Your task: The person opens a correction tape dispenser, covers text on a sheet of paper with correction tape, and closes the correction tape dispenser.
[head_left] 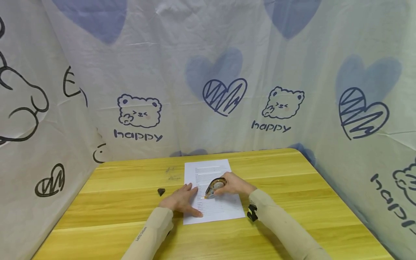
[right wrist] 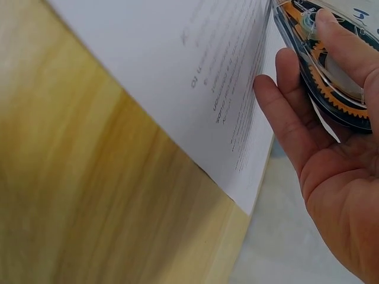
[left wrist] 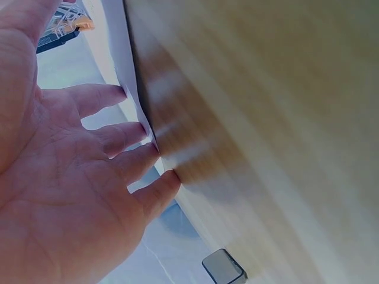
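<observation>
printed cloth [head_left: 175,72] hangs around the yellow table [head_left: 97,206]. on my feed, the right hand [head_left: 234,183] pinches the correction tape [head_left: 215,187] over the paper [head_left: 217,212]; its long axis slants toward me and left, so the tip points away from that grip, into the gap before the left hand [head_left: 182,200]. that hand lies spread on the paper's left edge, so i judge leftward room tight; rightward, printed lines run on toward the paper's far edge and bare wood.
</observation>
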The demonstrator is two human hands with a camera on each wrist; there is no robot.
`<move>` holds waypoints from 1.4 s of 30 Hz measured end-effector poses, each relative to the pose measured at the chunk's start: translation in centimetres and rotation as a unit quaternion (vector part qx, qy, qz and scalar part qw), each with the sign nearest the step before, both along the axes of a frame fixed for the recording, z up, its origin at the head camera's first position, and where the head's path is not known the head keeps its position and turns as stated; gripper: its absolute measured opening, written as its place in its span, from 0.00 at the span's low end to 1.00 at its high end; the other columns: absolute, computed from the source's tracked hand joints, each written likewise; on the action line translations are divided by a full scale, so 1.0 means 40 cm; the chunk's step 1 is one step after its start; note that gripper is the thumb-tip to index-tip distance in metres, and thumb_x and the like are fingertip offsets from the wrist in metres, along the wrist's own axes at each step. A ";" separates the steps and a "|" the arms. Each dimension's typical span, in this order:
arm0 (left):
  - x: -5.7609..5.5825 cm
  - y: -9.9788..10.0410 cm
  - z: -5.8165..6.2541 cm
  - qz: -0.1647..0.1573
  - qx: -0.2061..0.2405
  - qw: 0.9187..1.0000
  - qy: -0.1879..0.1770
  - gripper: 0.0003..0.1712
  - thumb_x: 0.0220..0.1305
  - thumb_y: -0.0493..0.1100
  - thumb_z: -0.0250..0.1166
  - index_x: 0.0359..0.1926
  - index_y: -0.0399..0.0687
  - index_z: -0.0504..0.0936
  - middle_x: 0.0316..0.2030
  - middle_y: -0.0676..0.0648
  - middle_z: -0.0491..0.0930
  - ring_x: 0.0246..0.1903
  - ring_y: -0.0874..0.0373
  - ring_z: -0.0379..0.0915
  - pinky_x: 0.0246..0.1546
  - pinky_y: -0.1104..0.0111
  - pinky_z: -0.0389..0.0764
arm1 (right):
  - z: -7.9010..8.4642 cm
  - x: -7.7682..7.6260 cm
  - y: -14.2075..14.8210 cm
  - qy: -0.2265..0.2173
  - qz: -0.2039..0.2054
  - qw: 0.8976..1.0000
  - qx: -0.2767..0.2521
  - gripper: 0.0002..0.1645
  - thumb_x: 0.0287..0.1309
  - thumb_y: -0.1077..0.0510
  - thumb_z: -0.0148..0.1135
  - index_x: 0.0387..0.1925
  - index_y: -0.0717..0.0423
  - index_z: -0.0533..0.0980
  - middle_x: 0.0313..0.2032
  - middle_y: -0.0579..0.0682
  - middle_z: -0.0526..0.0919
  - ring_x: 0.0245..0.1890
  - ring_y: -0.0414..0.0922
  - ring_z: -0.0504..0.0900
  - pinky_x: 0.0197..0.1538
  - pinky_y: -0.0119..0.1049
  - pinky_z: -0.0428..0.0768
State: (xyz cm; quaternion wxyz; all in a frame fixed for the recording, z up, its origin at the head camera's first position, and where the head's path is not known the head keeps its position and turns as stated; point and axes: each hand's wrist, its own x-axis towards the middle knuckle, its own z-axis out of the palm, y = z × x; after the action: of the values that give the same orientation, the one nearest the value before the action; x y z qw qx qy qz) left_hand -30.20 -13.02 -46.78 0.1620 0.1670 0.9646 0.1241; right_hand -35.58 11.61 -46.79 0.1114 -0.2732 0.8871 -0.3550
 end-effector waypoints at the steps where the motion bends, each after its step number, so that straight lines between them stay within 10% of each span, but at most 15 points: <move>1: 0.000 0.000 0.000 0.000 0.000 1.000 0.001 0.63 0.43 0.71 0.74 0.75 0.50 0.59 0.77 0.40 0.48 0.76 0.42 0.45 0.73 0.47 0.55 | -0.001 -0.001 0.001 0.001 0.000 1.000 0.001 0.12 0.49 0.53 0.77 0.29 0.56 0.84 0.22 0.43 0.84 0.20 0.36 0.72 0.24 0.28 0.73; 42: -0.009 0.004 -0.013 -0.001 -0.006 1.000 0.007 0.63 0.43 0.71 0.74 0.75 0.49 0.59 0.76 0.40 0.49 0.75 0.42 0.46 0.73 0.48 0.56 | 0.000 -0.003 0.031 -0.013 0.004 1.000 0.008 0.11 0.51 0.51 0.76 0.26 0.53 0.83 0.21 0.43 0.84 0.17 0.35 0.68 0.21 0.28 0.68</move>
State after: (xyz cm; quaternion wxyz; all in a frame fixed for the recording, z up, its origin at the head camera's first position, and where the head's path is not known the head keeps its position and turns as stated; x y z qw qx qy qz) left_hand -30.55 -12.87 -47.30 0.1562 0.1678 0.9664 0.1165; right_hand -35.71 12.85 -46.77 0.1261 -0.2713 0.8873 -0.3511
